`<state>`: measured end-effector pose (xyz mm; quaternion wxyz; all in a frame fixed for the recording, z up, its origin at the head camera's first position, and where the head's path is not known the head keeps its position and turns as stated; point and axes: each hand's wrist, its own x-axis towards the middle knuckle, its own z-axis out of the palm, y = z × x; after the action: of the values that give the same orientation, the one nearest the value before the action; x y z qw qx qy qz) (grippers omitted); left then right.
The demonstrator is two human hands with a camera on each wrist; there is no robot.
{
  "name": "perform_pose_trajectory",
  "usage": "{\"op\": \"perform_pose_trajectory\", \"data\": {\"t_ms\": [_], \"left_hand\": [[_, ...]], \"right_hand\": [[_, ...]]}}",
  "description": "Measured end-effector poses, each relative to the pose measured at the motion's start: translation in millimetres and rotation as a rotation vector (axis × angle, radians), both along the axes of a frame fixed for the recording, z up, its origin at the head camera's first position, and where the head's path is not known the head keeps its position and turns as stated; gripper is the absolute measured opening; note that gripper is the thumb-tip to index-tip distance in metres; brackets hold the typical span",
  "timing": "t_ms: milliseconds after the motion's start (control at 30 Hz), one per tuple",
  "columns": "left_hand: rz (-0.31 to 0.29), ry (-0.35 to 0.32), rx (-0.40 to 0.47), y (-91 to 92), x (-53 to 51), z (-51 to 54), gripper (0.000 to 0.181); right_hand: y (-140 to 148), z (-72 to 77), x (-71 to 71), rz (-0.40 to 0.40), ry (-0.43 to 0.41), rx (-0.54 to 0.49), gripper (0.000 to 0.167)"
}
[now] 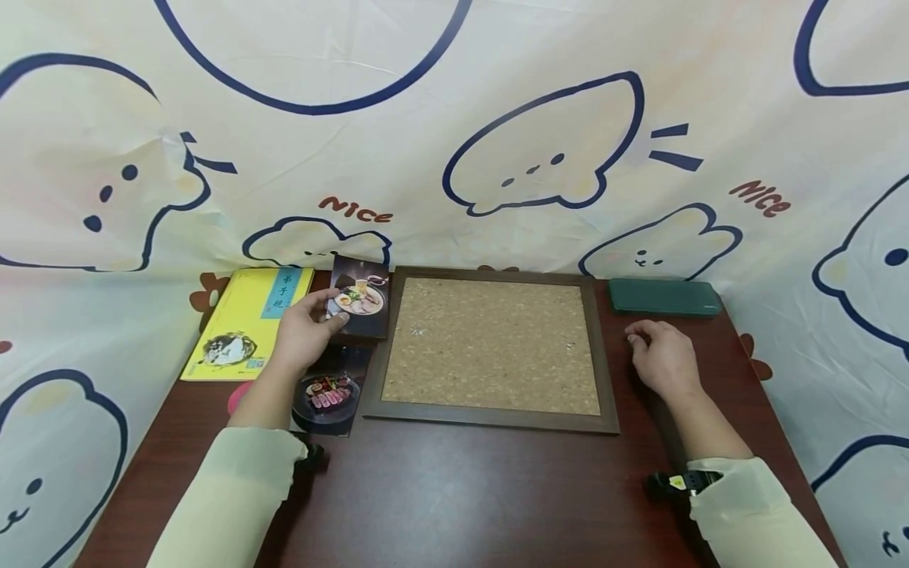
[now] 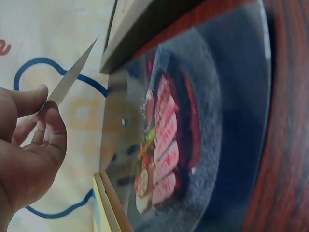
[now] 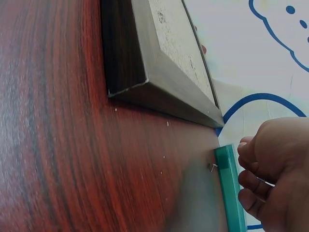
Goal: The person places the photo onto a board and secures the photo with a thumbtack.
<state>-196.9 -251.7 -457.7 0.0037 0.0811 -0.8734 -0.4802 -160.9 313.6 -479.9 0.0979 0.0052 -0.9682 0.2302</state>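
Observation:
My left hand (image 1: 305,331) pinches the edge of a photo card (image 1: 360,300) showing a bowl of ramen. In the left wrist view this card is seen nearly edge-on, between thumb and fingers. Below the hand, a second photo card (image 1: 334,394) with sliced meat on a dark plate lies on the table. Right of the held card lies a cork board (image 1: 490,347) in a brown wooden frame. My right hand (image 1: 663,359), fingers loosely curled, is beside the board's right side; nothing is plainly visible in it. Near it is a small pin (image 3: 212,167), close to a green case (image 1: 663,298).
A yellow book (image 1: 248,323) lies at the far left. A pink round thing (image 1: 239,396) is partly hidden by the left forearm. Small shiny bits (image 1: 417,332) sit on the cork. A patterned cloth (image 1: 533,142) hangs behind the dark red table (image 1: 454,497).

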Motion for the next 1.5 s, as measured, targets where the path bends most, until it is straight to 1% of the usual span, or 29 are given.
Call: {"op": "perform_pose_trajectory", "data": {"t_ms": [167,233,400,567,800,1000,1167,1300,1400,1500], "left_hand": [[-0.037,-0.004,0.044,9.9,3.1,8.2,0.048],[-0.052,-0.005,0.057,13.5,3.6,8.7,0.048],[-0.091,-0.003,0.039,22.1,4.5,5.0,0.048],[-0.12,-0.003,0.024,32.3,7.0,4.6,0.047],[-0.136,-0.03,0.04,44.7,9.7,2.2,0.047],[-0.159,-0.025,0.051,55.2,10.7,-2.3,0.048],[-0.168,-0.029,0.039,63.9,12.3,-5.8,0.048],[-0.166,-0.044,0.05,71.4,14.3,-6.7,0.048],[-0.174,-0.042,0.058,76.5,15.1,-7.6,0.048],[-0.197,-0.034,0.06,81.0,15.0,-9.0,0.048]], "right_hand": [[-4.9,2.4,0.0,0.005,0.005,-0.015,0.017],[-6.9,3.0,-0.1,0.006,0.008,-0.024,0.017],[-11.0,1.8,-0.9,0.01,0.005,-0.039,0.018],[-17.5,1.9,-1.6,0.012,0.007,-0.053,0.018],[-29.5,1.1,-5.4,0.017,0.01,-0.072,0.019],[-38.4,-0.3,-7.6,0.028,0.011,-0.079,0.017],[-46.3,-2.0,-9.6,0.02,-0.002,-0.09,0.018],[-54.2,-2.3,-11.4,0.024,0.001,-0.106,0.017],[-60.2,-2.6,-12.6,0.031,0.006,-0.117,0.017],[-66.0,-2.8,-13.7,0.037,0.011,-0.129,0.016]]}}
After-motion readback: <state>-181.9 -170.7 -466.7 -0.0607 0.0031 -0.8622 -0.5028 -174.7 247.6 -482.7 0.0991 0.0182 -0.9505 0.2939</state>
